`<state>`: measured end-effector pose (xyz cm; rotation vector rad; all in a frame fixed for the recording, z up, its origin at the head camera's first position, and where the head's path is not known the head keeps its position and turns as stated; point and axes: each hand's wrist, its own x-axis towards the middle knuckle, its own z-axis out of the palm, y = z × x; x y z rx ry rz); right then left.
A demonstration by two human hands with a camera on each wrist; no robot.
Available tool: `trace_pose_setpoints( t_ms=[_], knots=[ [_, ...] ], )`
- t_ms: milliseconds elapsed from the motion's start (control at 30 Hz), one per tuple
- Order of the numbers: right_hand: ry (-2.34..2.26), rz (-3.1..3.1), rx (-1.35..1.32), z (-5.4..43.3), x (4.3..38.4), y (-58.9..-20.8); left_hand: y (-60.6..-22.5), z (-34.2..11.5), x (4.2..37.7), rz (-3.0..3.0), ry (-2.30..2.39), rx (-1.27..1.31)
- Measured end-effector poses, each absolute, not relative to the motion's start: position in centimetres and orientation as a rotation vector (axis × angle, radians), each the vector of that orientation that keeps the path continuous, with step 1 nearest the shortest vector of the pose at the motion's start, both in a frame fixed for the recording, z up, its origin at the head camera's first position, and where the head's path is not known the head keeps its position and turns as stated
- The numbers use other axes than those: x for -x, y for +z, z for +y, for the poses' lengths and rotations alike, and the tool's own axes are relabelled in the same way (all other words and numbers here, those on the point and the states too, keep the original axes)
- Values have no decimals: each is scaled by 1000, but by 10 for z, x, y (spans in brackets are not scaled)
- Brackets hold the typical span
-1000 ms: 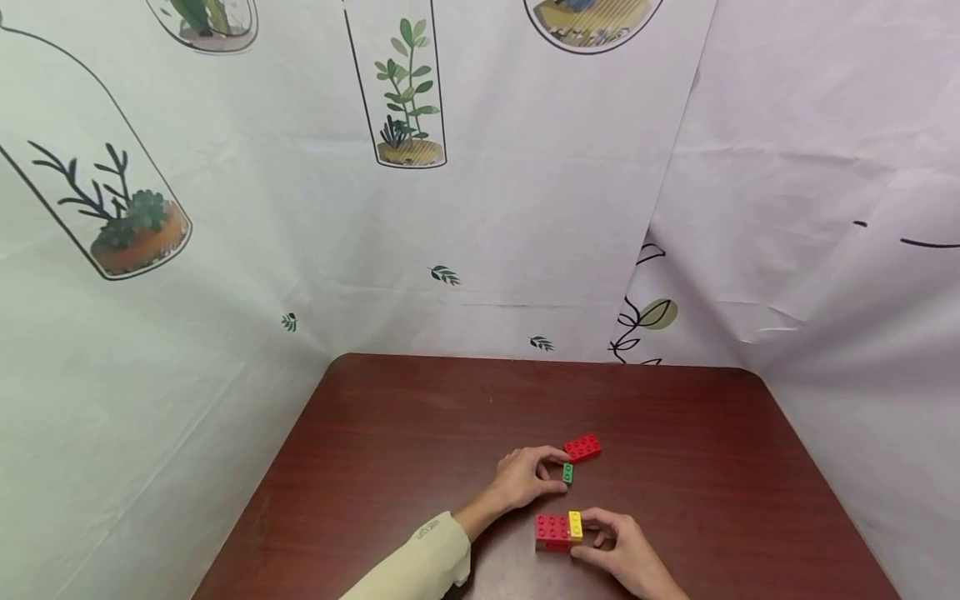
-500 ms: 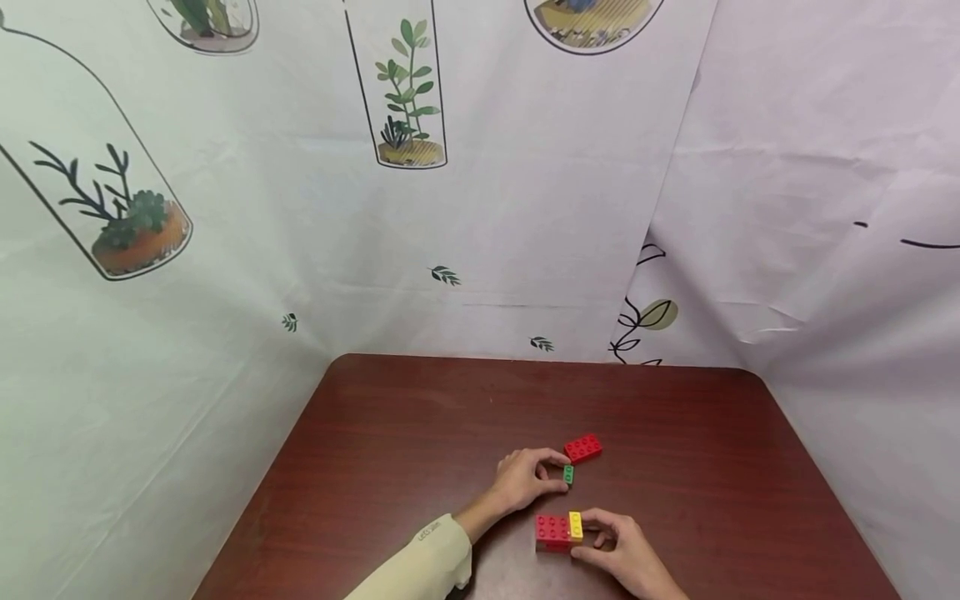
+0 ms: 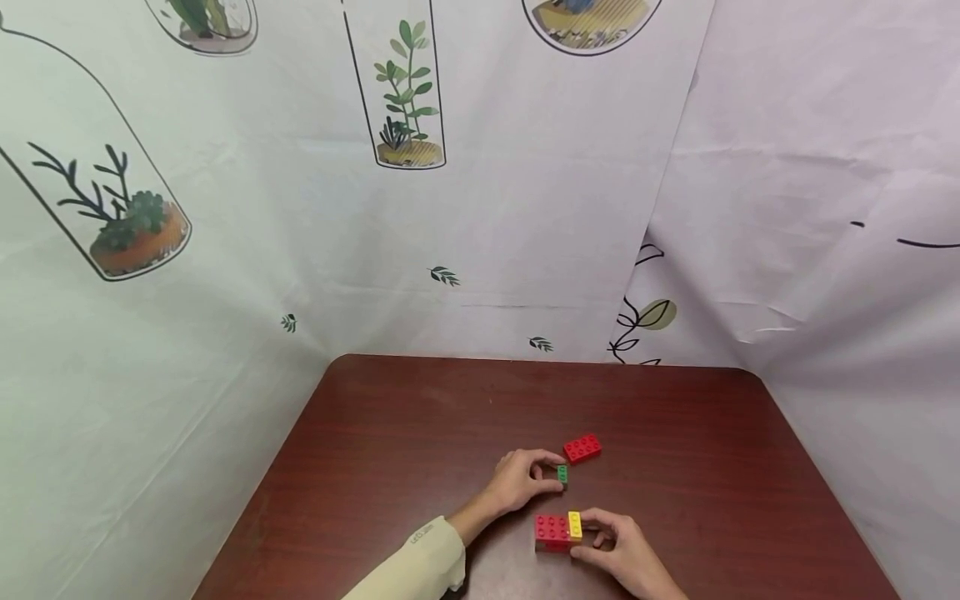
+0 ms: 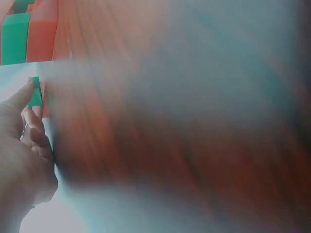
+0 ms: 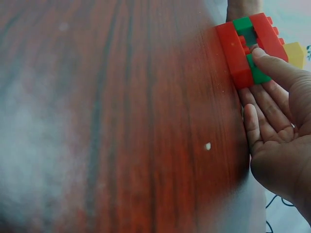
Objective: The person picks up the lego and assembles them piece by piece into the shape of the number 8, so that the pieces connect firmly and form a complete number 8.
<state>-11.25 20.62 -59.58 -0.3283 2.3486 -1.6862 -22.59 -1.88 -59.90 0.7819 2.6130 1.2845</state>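
My left hand (image 3: 519,482) pinches a small green toy brick (image 3: 562,475) between thumb and fingers, near the middle of the table. In the left wrist view the same green brick shows at the thumb tip. Closer to me, my right hand (image 3: 628,546) grips the right end of a stacked brick build (image 3: 552,532). Its layers show in the right wrist view: a red brick (image 5: 234,56) at the bottom, green bricks (image 5: 258,73) with a gap between them, another red brick (image 5: 266,36) above. A yellow brick (image 3: 575,525) sits on top at the right end.
A loose red brick (image 3: 582,448) with several studs lies just beyond the left hand's fingertips. The dark red-brown wooden table (image 3: 420,408) has rounded far corners. Printed white cloth (image 3: 480,225) hangs behind it and at both sides.
My left hand has shifted slightly left, taking the green brick with it away from the loose red brick. The right hand and the build have stayed in place.
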Motion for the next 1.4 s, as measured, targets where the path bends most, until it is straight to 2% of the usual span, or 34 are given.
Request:
trace_pose_setpoints(
  t_ms=[633,1067,1400],
  knots=[
    [-1646,2362,288,205,114,-593,-581,-52,216,2450,1537,-876],
    [-1666,2361,307,205,113,-595,-558,-63,179,2376,1625,-910],
    [-1661,2406,344,204,112,-596,-561,-69,160,2353,1612,-918]
  ],
)
